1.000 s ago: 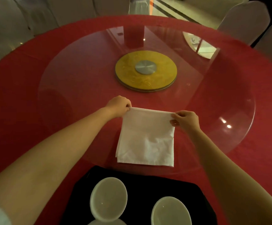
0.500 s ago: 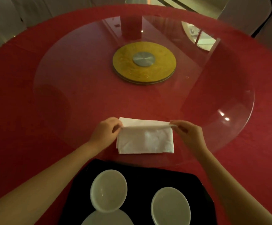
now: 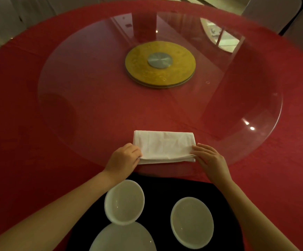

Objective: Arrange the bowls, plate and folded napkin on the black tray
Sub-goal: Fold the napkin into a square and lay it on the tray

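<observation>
A white napkin point(image 3: 163, 144), folded into a wide flat rectangle, lies on the glass turntable just beyond the black tray point(image 3: 158, 189). My left hand point(image 3: 124, 159) pinches its near left corner. My right hand point(image 3: 208, 158) holds its near right corner, fingers laid on the fold. On the tray stand two white bowls, one at the left point(image 3: 124, 201) and one at the right point(image 3: 192, 222). A white plate point(image 3: 122, 239) sits at the tray's near edge, partly cut off by the frame.
A round glass turntable point(image 3: 92, 69) covers the red tablecloth point(image 3: 11, 124). Its gold hub point(image 3: 160, 64) with a metal centre sits far ahead. White-covered chairs point(image 3: 273, 13) ring the table's far side.
Both hands drew the napkin's far edge toward me and laid it over the near edge, halving it into a narrow rectangle. The view tilted down, showing more of the tray and plate.
</observation>
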The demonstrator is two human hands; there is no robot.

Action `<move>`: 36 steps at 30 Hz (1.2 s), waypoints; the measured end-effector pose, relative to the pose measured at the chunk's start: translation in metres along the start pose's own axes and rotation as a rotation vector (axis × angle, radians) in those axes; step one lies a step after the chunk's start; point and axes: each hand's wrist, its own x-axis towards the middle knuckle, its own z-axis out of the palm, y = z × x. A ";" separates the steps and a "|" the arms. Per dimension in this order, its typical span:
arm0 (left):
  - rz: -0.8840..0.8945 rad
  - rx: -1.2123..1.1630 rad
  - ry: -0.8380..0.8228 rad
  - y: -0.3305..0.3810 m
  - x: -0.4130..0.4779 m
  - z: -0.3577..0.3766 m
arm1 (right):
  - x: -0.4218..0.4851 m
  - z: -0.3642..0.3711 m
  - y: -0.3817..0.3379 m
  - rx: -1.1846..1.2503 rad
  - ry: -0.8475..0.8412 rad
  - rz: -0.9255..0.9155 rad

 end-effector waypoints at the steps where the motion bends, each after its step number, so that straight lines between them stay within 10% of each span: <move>1: 0.015 0.005 -0.021 0.000 0.000 0.001 | -0.001 0.000 0.001 -0.011 -0.010 -0.002; 12: -0.016 0.149 -0.306 0.004 0.012 -0.003 | -0.003 -0.009 -0.002 -0.024 -0.113 -0.013; 19: -0.156 -0.053 0.163 0.043 0.056 0.010 | 0.034 0.006 -0.040 0.001 0.114 0.078; 25: -0.465 0.174 -0.267 0.036 0.072 0.065 | 0.062 0.078 -0.061 -0.221 -0.310 0.039; 36: -0.430 0.255 -0.200 0.000 0.050 0.075 | 0.043 0.066 -0.013 -0.482 -0.208 0.093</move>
